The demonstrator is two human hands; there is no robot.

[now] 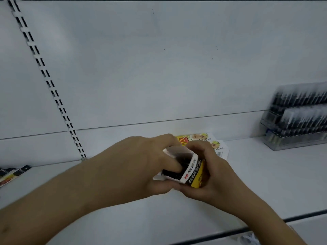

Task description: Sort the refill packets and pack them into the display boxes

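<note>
Two hands pack a small display box at centre frame.
Right hand grips it; left hand fingers curl inside onto dark refills. Hard pushing could crush the cardboard.

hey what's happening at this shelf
A person is packing a small open display box over a white shelf. The right hand holds the box from the side, while the left hand has fingers pushed down into it among dark refills. Printed packets lie behind the box, and a clear pen rack stands at the far right.
</note>
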